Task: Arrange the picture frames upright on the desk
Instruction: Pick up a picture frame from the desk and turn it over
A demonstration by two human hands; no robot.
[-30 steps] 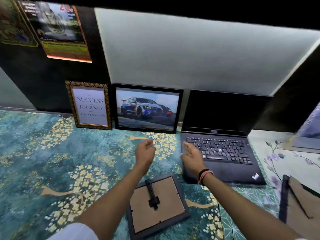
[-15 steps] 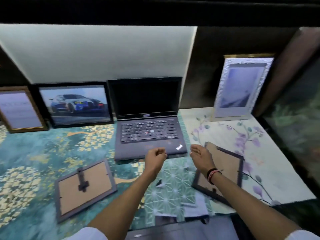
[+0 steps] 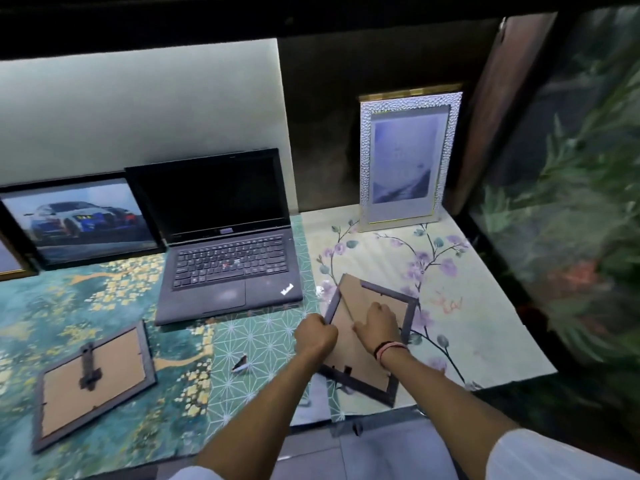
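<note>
Our left hand (image 3: 316, 332) pinches the left edge of a grey frame (image 3: 360, 384) lying back-up near the right of the worktop (image 3: 485, 327); our right hand (image 3: 377, 325) rests on its cardboard back, fingers (image 3: 360, 329) pressed together; another back-up frame (image 3: 91, 384) lies near left; a car picture (image 3: 81, 220), laptop (image 3: 225, 233) and silver frame (image 3: 407, 157) stand at the far side.

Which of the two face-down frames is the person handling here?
The right one, on the pale floral mat beside the laptop: left hand grips its edge, right hand rests on its backing. The other frame lies untouched at left.
</note>
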